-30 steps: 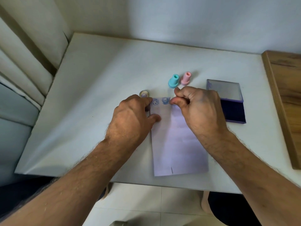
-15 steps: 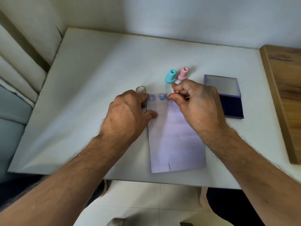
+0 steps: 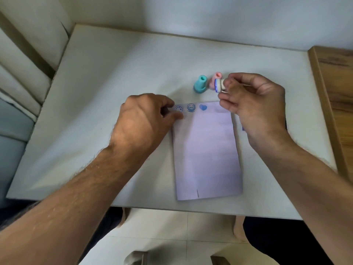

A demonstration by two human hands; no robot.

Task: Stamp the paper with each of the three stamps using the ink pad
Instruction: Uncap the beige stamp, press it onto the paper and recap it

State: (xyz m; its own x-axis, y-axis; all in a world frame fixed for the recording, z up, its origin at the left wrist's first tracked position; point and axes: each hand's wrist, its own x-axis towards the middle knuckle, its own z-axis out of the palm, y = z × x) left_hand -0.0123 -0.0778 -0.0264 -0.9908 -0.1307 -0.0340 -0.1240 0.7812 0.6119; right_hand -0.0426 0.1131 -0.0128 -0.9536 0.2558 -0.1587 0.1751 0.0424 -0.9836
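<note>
Paper (image 3: pixel 207 150) is lying flat on the worktop (image 3: pixel 114 92), three blue prints along its top edge. My left hand (image 3: pixel 143 121) is curling closed on its corner; my right hand (image 3: pixel 252 104) fingers are pinching the white stamp (image 3: pixel 219 86), lifted beside the teal stamp (image 3: pixel 200 84) and pink stamp (image 3: pixel 214 78).

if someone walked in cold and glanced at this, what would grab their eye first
Probably the row of three blue prints along the top edge of the pale paper: two round faces and a solid heart. Next, the right hand lifted just above that edge, holding a small white stamp with its inked blue face turned sideways. The left hand pins the paper's top left corner, with a teal stamp and a pink stamp standing behind on the table.
</note>
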